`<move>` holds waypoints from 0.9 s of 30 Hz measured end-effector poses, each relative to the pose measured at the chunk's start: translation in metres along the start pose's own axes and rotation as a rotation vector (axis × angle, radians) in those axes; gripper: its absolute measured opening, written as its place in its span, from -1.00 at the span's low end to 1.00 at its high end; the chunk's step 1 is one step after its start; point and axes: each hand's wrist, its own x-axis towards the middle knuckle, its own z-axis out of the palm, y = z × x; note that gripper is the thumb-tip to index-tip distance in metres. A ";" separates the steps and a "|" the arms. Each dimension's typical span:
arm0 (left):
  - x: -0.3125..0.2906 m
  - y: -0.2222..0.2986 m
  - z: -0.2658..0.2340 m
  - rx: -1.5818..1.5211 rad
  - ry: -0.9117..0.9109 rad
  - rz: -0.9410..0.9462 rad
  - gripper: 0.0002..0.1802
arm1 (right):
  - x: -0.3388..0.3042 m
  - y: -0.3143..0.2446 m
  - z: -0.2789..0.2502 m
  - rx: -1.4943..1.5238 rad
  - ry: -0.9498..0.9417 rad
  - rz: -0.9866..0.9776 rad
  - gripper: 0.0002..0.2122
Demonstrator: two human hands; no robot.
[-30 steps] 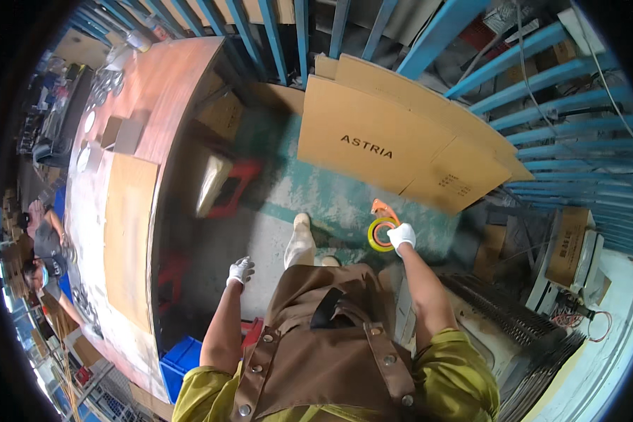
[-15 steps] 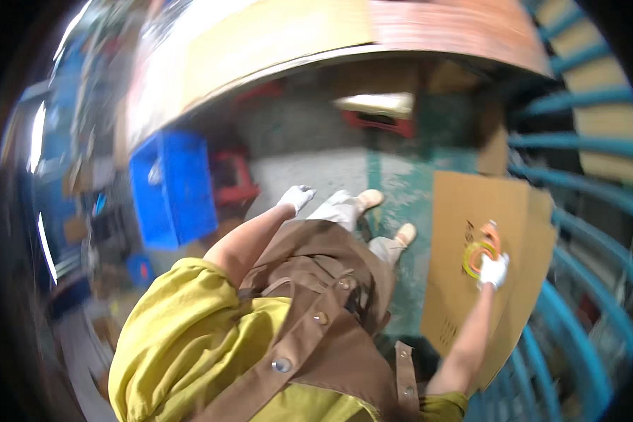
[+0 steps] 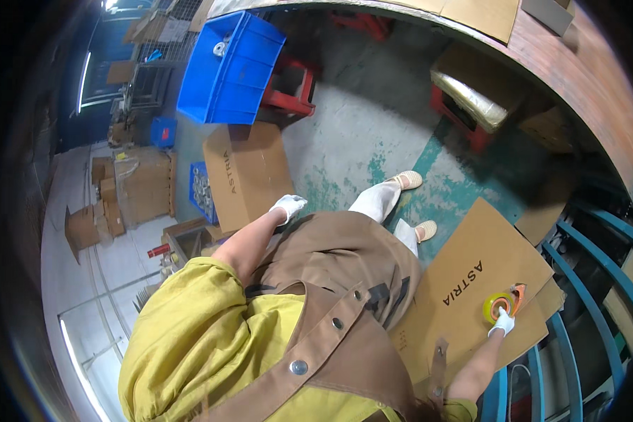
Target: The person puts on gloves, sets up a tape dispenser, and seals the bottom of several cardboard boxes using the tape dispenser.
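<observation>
My right hand [image 3: 502, 322], in a white glove, is closed on an orange tape dispenser [image 3: 519, 298] with a yellow-green roll of tape [image 3: 496, 307]. The dispenser is over a flat brown cardboard carton [image 3: 471, 246] on my right; I cannot tell whether they touch. My left hand [image 3: 289, 206], also in a white glove, hangs empty beside my brown apron [image 3: 323, 253], its fingers loosely stretched. Nearest to it is another brown carton [image 3: 250, 172], beyond it on the left.
A blue plastic crate [image 3: 243, 70] rests by a red stool [image 3: 295, 88] at the far left. Blue rails [image 3: 591, 271] line the right side. A wooden-topped table [image 3: 577, 77] curves across the far right, with a wrapped stack [image 3: 471, 95] on a red stool below.
My view has turned to the left, so the blue crate and table sit farther up and right. The left carton now shows. My right hand still holds the tape dispenser.
</observation>
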 end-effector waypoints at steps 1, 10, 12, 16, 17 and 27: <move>-0.004 0.007 0.007 0.019 -0.008 0.022 -0.50 | 0.004 0.004 0.002 -0.110 0.064 -0.008 -0.22; -0.021 0.014 0.037 -0.127 0.010 0.041 -0.51 | -0.040 -0.010 -0.003 -0.318 -0.152 -0.144 -0.44; -0.031 0.017 0.036 -0.112 0.026 0.056 -0.51 | -0.063 -0.008 0.003 -0.353 -0.003 -0.381 -0.43; -0.041 0.027 0.030 -0.087 0.030 0.088 -0.52 | -0.099 0.008 0.019 -0.590 -0.092 -0.609 -0.49; -0.042 0.022 0.027 -0.059 0.039 0.095 -0.52 | -0.109 -0.009 0.031 -0.539 -0.315 -0.502 -0.57; 0.000 0.052 -0.053 -0.061 0.014 0.239 -0.50 | -0.265 -0.086 0.097 -0.677 -0.068 -0.448 -0.74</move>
